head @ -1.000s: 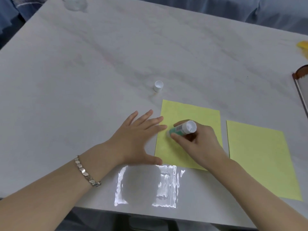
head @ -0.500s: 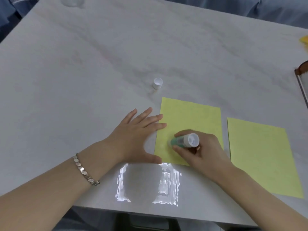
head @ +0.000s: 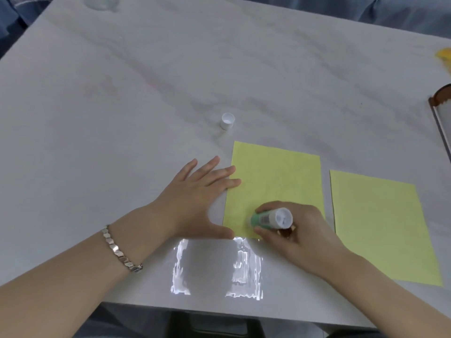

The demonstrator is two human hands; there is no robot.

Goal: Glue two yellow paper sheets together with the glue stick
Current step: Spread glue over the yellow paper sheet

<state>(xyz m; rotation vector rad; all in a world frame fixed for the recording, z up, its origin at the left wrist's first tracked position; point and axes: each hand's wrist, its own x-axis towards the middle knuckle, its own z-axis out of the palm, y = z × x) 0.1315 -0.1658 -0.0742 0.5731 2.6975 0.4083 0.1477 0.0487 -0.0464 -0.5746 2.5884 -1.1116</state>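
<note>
A person's right hand [head: 300, 237] grips a green-and-white glue stick [head: 268, 218], fingers and thumb curled round the barrel. The stick is tilted, its tip down on the first yellow sheet [head: 275, 176] close to that sheet's near edge. The left hand [head: 195, 203] lies flat with fingers straight and spread, holding nothing. It rests on the table [head: 170, 69] at the sheet's 9 o'clock side, with two fingertips over the paper's left edge and the thumb reaching its near left corner. A silver link bracelet [head: 119, 250] circles the left wrist.

The second yellow sheet [head: 380, 228] lies flat at 3 o'clock of the first, parted from it by a strip of bare table. The white cap [head: 227, 121] stands by itself at 11 o'clock of the first sheet, just beyond its far left corner.

At 6 o'clock, bright light glares off the pale marbled surface between the forearms. A brown-rimmed object [head: 439, 111], cut off by the frame, sits at 3 o'clock, and a blurred yellow item [head: 444, 57] at 2 o'clock.
</note>
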